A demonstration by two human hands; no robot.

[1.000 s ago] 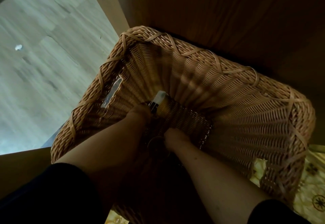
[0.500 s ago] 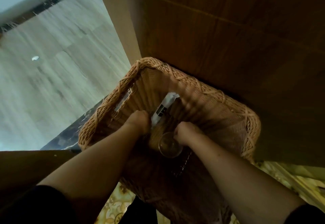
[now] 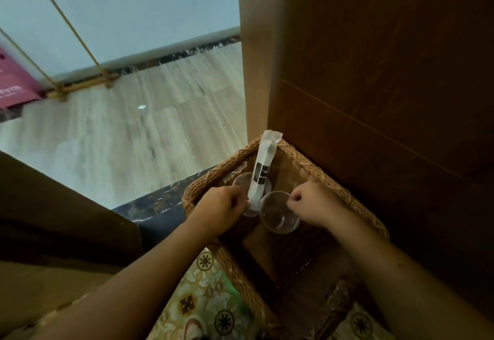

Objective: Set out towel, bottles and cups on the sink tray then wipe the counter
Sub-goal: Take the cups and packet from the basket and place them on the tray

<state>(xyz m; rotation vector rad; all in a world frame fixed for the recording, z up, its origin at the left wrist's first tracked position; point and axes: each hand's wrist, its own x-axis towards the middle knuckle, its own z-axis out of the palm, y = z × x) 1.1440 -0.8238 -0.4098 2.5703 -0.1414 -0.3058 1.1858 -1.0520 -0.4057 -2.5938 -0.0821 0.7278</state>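
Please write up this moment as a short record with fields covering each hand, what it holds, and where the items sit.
left hand: closed on a clear cup and a white sachet
right hand: pinching the rim of a second clear cup
sachet: long, upright, dark label, top poking above the basket rim
container: wicker basket, both hands over it
surroundings: wooden cabinet behind, pale floor to the left

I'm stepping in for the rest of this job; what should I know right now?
Left hand: fingers closed on a clear cup and a white wrapped packet.
Right hand: pinching the rim of a second clear cup.
Both are over the wicker basket beside the wooden cabinet.
Done: cups in hand.
Left: everything on the sink tray, not in view; wiping the counter.
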